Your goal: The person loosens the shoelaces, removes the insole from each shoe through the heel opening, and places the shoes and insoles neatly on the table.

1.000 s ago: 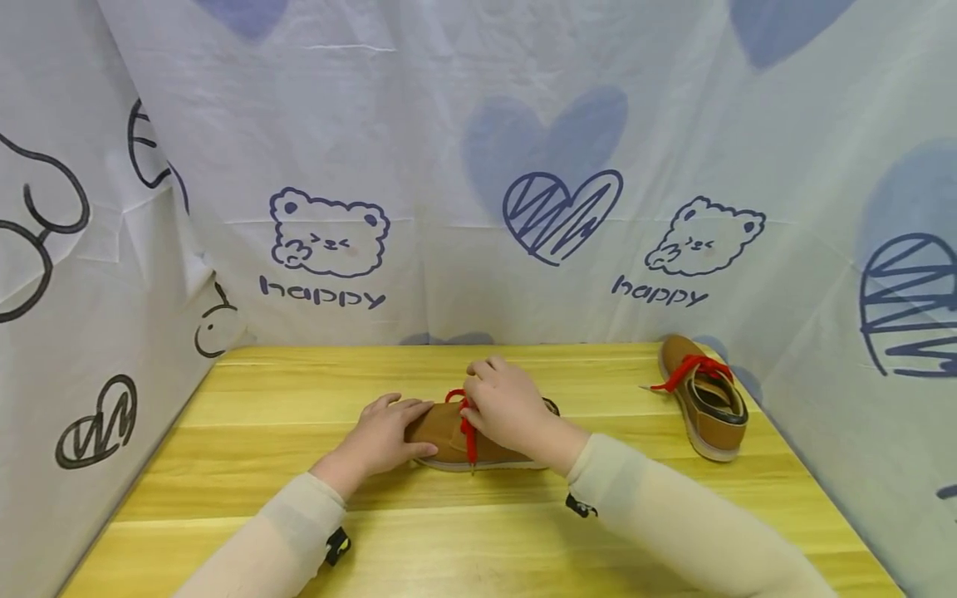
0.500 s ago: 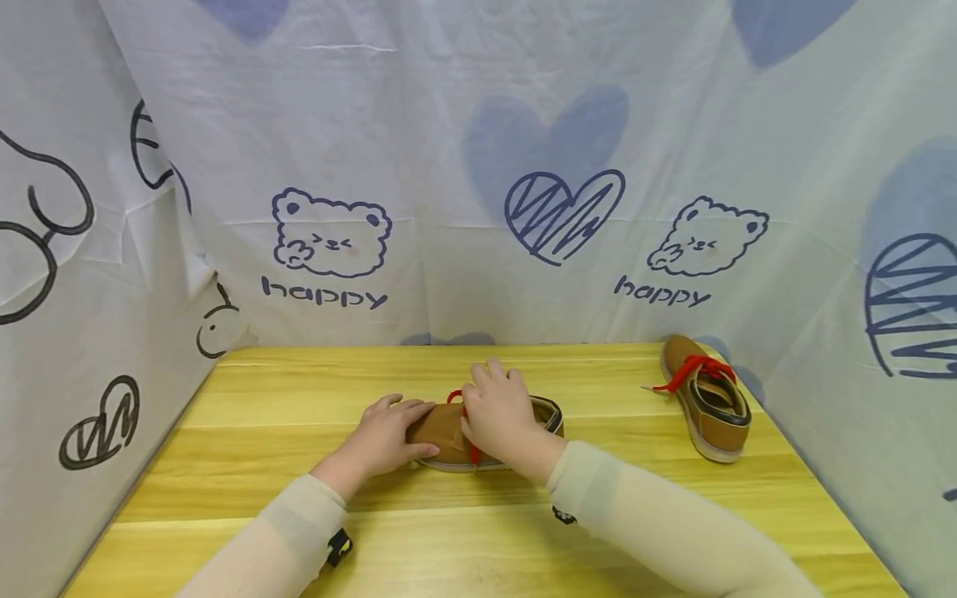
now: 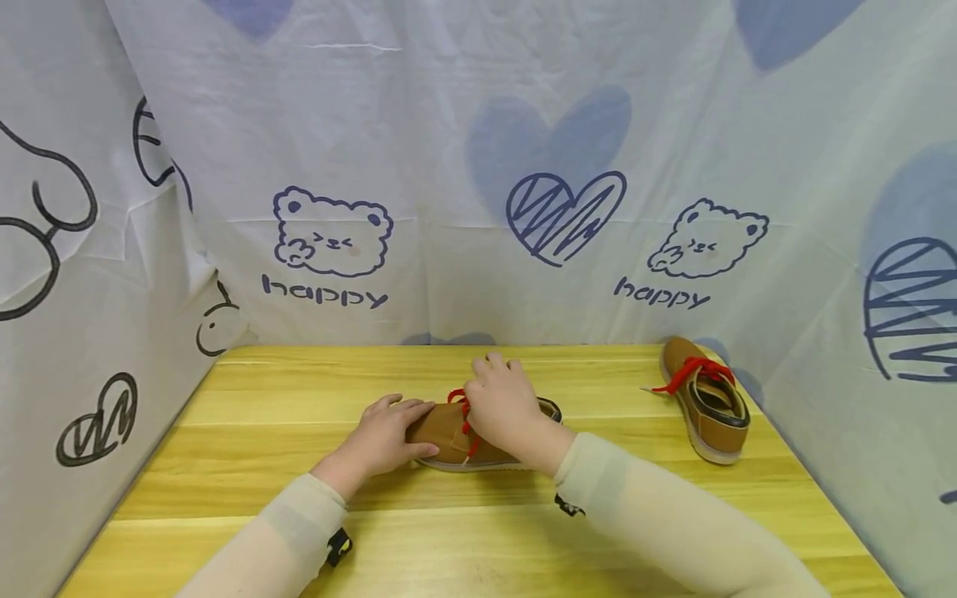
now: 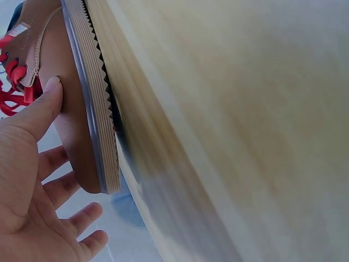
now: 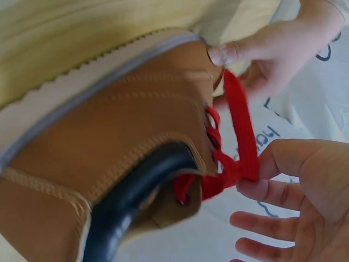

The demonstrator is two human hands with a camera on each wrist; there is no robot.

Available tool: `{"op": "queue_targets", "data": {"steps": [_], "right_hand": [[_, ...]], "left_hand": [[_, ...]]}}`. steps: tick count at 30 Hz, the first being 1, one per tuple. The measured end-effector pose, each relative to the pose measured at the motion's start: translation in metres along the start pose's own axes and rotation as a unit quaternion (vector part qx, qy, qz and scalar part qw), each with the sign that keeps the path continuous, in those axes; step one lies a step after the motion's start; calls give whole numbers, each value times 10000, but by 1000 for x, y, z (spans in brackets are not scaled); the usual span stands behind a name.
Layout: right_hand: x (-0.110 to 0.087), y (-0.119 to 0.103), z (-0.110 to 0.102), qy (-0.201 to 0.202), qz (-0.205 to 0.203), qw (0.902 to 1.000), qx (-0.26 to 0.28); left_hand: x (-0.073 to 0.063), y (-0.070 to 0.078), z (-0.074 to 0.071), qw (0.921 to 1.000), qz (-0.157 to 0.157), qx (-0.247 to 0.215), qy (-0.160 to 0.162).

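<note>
A brown leather shoe [image 3: 437,428] lies sole down at mid-table in the head view, its toe to the left. My left hand [image 3: 383,438] holds the toe; in the left wrist view the thumb [image 4: 48,103] presses one side while the index and middle fingers reach round the other. Over the lacing is my right hand [image 3: 507,409]. The right wrist view shows its thumb and index finger pinching the red shoelace [image 5: 241,120] close to a knot at the eyelets, the other fingers spread loosely. A lace end with a clear tip hangs down the shoe's near side.
A second brown shoe [image 3: 721,436] with red laces stands at the right end of the wooden table [image 3: 478,544]. White printed cloth [image 3: 449,166] hangs behind the table and along both sides.
The right hand shifts slightly over the lacing, and the dangling lace end now slants where it hung straighter. The left hand and both shoes stay in place.
</note>
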State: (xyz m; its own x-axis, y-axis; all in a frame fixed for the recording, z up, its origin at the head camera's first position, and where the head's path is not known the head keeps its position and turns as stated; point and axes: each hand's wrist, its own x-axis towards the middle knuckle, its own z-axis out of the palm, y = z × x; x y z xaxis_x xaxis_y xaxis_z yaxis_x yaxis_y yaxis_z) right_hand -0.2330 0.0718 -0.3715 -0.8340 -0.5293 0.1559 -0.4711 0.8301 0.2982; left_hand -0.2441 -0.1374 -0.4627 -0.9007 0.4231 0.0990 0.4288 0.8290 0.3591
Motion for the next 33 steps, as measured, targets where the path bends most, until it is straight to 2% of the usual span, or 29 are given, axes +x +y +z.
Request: {"op": "queue_targets", "data": {"steps": [12,20,29,33], "right_hand": [[10,28,-7,885,-35,9960,144],[17,45,-5,878,-131,9959,161],[21,59,-6,1259,-199,9917,181],[24,68,-12,1574,-154,9872,198]], "left_hand": [[-2,3,-5,9999,-88,-43,-74],[-3,6,-8,9998,-96,-117,-108],[-1,5,-6,9999,-71,-109,-101],[-1,4,-5,9999,-86,-94,-102]]}}
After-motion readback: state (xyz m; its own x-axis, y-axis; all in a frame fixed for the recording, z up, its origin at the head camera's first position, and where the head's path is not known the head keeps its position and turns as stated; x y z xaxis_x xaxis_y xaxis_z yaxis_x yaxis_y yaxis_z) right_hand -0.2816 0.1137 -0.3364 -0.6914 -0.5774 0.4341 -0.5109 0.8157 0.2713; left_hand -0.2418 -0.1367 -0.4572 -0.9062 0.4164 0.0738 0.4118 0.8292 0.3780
